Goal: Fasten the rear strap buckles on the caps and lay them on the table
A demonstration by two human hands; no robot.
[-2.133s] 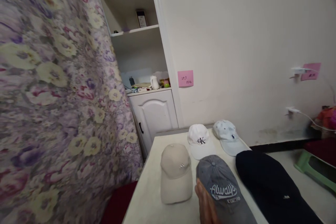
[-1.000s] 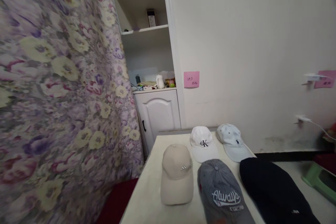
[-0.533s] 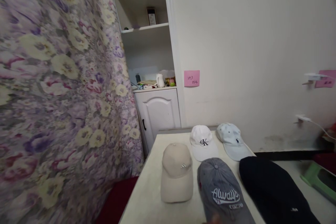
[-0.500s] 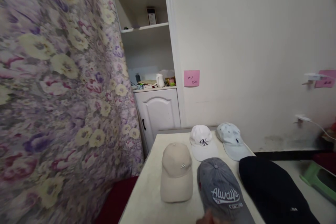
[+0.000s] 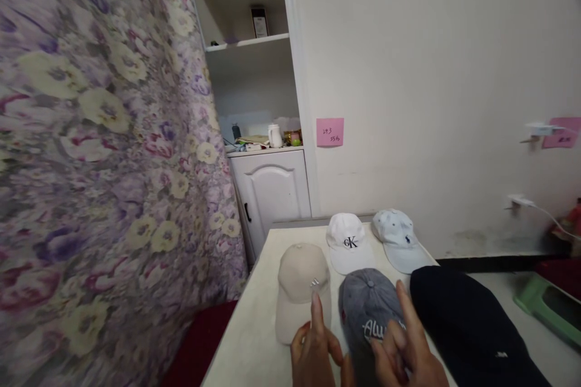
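Observation:
Several caps lie on a pale table (image 5: 247,338): a beige cap (image 5: 297,275), a white cap with a black logo (image 5: 347,245), a light blue cap (image 5: 397,239), a grey cap with white lettering (image 5: 365,299) and a dark navy cap (image 5: 463,320). My left hand (image 5: 313,354) is at the bottom edge, its index finger raised over the beige cap's brim. My right hand (image 5: 406,354) is beside it, index finger raised over the grey cap's brim. Neither hand holds anything.
A floral cloth (image 5: 91,163) hangs close on the left. Behind the table stand a white cabinet (image 5: 272,190) and open shelves with small items. A pink note (image 5: 329,132) is on the wall. A green stool (image 5: 547,308) stands on the floor at right.
Both hands have come up into view from the bottom edge, each with its index finger raised over the caps. The caps have not moved. The view tilted slightly.

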